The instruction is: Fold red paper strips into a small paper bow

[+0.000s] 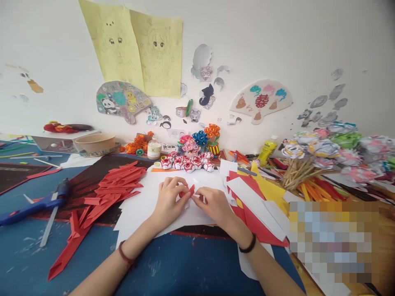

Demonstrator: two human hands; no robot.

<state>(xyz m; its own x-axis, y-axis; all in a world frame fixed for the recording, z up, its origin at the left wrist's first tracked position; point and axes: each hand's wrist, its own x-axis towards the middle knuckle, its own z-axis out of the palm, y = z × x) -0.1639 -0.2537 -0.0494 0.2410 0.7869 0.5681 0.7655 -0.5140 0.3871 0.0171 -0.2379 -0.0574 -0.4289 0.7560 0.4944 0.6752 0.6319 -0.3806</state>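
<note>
Between my two hands is a small folded red and white paper piece [191, 190], partly hidden by the fingers. My left hand [171, 201] pinches it from the left with thumb and index finger. From the other side, my right hand [214, 203] has its fingertips closed at the piece's right edge. Both hands are over a stack of white paper sheets [138, 201]. Just behind them sits a cluster of red and white folded paper flowers [189, 164]. Many folded red paper strips [114, 187] lie heaped to the left of my left hand.
A blue glue gun [55, 197] lies at far left, near a beige bowl [95, 143]. Red paper sheets [256, 222] and a yellow sheet [271, 189] are on the right. Beyond them stand a yellow bottle [268, 150] and stemmed paper flowers [324, 148]. A wall closes off the back.
</note>
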